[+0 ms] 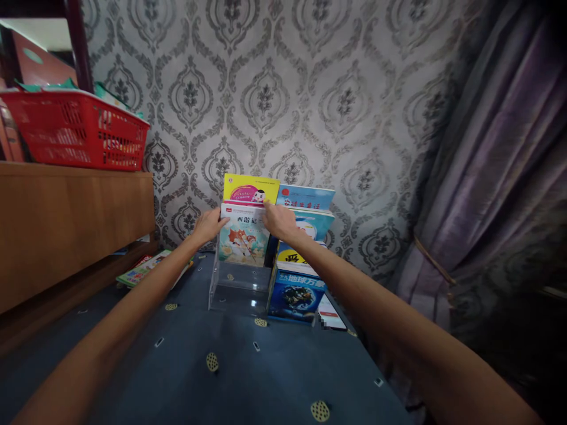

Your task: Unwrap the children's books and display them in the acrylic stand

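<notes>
A pale picture book (243, 241) with a dark Chinese title stands in the left column of a clear tiered book rack (239, 295). My left hand (209, 226) grips its left edge, thumb on the cover. At the upper right corner, my right hand (280, 222) holds the same book, with its fingers partly hidden. Directly behind rises a yellow book (250, 180) with a pink patch. In the right column, several books stand in steps, among them a light blue book (310, 195) at the back and a dark blue globe book (297, 298) in front.
The rack stands on a dark blue patterned cloth (186, 354). More books (144, 268) lie flat at left, beside a wooden cabinet (75, 218) bearing a red basket (84, 130). A phone (331, 313) lies right of the rack. A purple curtain (478, 177) hangs at right.
</notes>
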Demonstrator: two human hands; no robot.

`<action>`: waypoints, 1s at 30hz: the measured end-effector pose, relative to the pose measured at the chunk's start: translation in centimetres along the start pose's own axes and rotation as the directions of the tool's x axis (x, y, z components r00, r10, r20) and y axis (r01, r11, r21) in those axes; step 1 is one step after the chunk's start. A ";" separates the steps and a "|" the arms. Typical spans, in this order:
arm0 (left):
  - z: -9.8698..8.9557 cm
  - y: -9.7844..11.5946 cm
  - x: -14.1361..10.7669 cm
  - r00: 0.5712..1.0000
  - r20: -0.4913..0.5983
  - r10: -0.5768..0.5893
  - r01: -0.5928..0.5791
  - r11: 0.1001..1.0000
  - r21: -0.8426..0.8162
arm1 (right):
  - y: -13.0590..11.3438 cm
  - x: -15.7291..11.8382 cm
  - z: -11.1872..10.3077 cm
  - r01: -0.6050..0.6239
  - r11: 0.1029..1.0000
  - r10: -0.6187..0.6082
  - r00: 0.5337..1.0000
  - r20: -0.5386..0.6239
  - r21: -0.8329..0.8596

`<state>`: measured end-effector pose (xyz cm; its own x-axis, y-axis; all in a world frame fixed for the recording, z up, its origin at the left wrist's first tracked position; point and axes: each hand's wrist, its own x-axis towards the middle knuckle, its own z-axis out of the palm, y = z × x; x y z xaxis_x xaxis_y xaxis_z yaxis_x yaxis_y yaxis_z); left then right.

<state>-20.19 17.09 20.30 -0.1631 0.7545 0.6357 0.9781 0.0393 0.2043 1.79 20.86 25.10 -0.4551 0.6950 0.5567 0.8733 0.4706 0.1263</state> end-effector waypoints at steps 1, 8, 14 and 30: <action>0.2 0.1 -0.1 1.000 0.006 -0.003 0.003 1.000 -0.002 | -0.1 0.0 0.0 0.000 1.000 0.000 1.000 0.004 0.003; 0.6 0.5 -0.3 0.998 0.043 -0.041 0.043 0.998 -0.053 | -1.1 -0.1 -1.1 0.148 0.983 -0.160 0.982 -0.104 -0.113; 0.9 0.5 -0.2 0.998 0.039 -0.042 0.044 0.997 -0.056 | -1.6 0.6 -0.7 0.192 0.974 -0.198 0.979 -0.043 -0.120; 2.9 -1.4 1.1 0.999 0.013 0.039 -0.036 0.980 -0.197 | -1.0 0.4 -0.5 0.236 0.971 -0.238 0.968 -0.075 -0.034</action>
<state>-21.40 19.76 18.58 -0.1229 0.7639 0.6336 0.9387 -0.1178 0.3240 0.83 20.44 25.64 -0.6356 0.5205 0.5702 0.7465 0.6027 0.2820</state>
